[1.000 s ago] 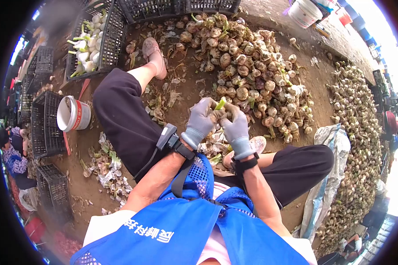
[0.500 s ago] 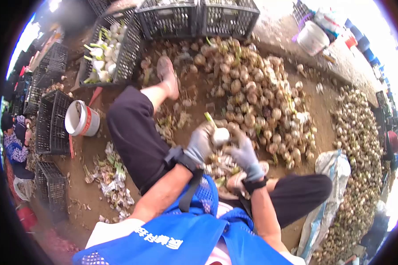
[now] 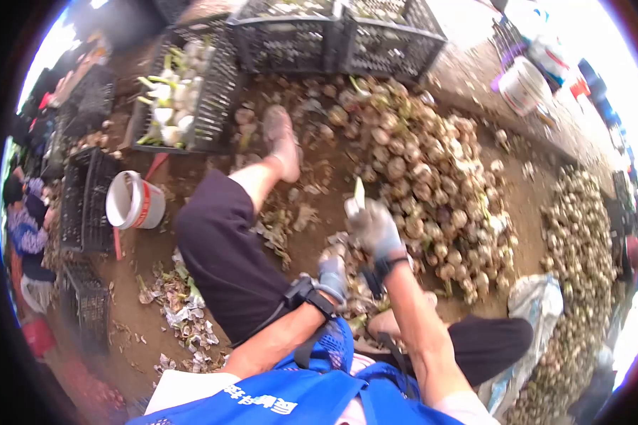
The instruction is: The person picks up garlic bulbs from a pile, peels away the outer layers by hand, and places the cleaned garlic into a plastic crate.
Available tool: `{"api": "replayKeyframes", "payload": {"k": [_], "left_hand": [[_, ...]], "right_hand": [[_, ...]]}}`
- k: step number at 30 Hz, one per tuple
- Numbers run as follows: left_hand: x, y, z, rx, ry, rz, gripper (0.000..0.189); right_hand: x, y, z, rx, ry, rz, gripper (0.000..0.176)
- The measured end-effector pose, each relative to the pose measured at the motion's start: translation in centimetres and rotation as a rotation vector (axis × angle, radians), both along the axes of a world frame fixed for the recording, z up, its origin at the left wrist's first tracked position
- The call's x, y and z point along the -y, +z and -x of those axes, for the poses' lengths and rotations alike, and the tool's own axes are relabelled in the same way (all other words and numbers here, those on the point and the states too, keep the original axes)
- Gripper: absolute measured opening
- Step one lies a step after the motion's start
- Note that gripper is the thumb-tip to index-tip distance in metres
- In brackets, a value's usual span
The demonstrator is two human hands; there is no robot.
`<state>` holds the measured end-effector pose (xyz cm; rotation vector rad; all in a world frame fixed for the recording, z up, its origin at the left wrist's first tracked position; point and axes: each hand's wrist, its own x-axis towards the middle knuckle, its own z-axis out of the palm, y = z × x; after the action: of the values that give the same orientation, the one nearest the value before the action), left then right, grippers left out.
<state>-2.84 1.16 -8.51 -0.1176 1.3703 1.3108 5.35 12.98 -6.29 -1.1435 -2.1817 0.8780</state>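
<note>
Both hands wear grey gloves. Raised in front of my knees, my right hand (image 3: 373, 225) is closed on a white garlic bulb (image 3: 354, 203), whose pale green stem points up. Lower and to the left, my left hand (image 3: 332, 273) hangs over the peelings between my legs; what its curled fingers hold, if anything, is too small to make out. A large heap of unpeeled garlic (image 3: 432, 177) lies just beyond my right hand. Cleaned white bulbs with green stems (image 3: 166, 113) fill part of a black crate (image 3: 216, 106) at the upper left.
Two black crates (image 3: 290, 44) stand at the top. A white bucket (image 3: 136, 201) sits left of my knee, near garlic skins (image 3: 184, 312). Another bucket (image 3: 523, 85) is at the upper right. A longer garlic heap (image 3: 574, 269) lies right of a sack (image 3: 535, 301). A person (image 3: 28, 230) is far left.
My right hand has moved up and now holds the bulb, its stem turned upward. My left hand has come away from the bulb and dropped lower. The view has shifted slightly.
</note>
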Motion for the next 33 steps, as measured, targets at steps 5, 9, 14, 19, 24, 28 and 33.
{"api": "replayKeyframes", "payload": {"k": [5,9,14,19,24,28,33], "left_hand": [[-0.2,1.6,-0.8,0.033,-0.060,0.005,0.010],[0.5,-0.6,-1.7,0.375,0.059,-0.110,0.022],[0.7,1.0,-1.3,0.387,-0.040,-0.198,0.022],[-0.1,5.2,-0.7,-0.019,-0.329,-0.046,0.015],[-0.3,6.1,-2.1,0.011,-0.474,-0.094,0.023],[0.1,4.8,-2.6,0.108,-0.511,-0.085,0.023],[-0.1,3.6,-2.4,0.206,-0.396,0.022,0.019]], "right_hand": [[-10.0,12.6,10.4,-0.779,-0.062,0.638,0.018],[-13.0,18.9,19.5,-1.098,0.267,0.557,0.027],[-9.2,17.7,15.1,-1.271,0.144,0.604,0.018],[-5.4,6.6,-3.6,-0.111,-0.725,0.083,0.027],[-4.6,1.9,-19.7,0.346,-1.278,0.285,0.043],[-6.1,-6.3,-21.1,0.454,-1.362,0.197,0.055],[-5.1,-2.3,-21.0,0.023,-1.337,0.364,0.048]]}}
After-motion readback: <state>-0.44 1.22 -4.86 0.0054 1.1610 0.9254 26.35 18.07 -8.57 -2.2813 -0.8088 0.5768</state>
